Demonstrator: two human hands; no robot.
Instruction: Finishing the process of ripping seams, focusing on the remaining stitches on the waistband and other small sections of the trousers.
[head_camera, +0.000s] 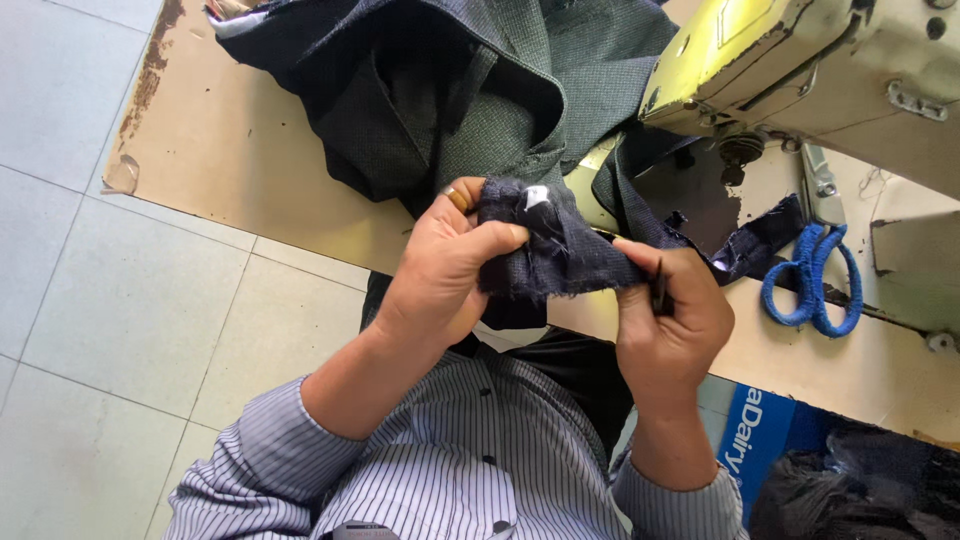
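My left hand (440, 275) pinches the left end of a small dark navy fabric piece (555, 250) that has a small white patch near its top. A ring sits on one finger of that hand. My right hand (672, 320) grips the right end of the same piece and also holds a thin dark tool between its fingers. The fabric is stretched between both hands above the table's front edge. A strip of it trails right toward the sewing machine (800, 70).
A dark green-grey garment (470, 90) is heaped on the tan table (230, 150). Blue-handled scissors (812, 275) lie on the right of the table under the machine. Pale floor tiles (120, 320) lie to the left. A blue bag (755, 445) and dark cloth sit at lower right.
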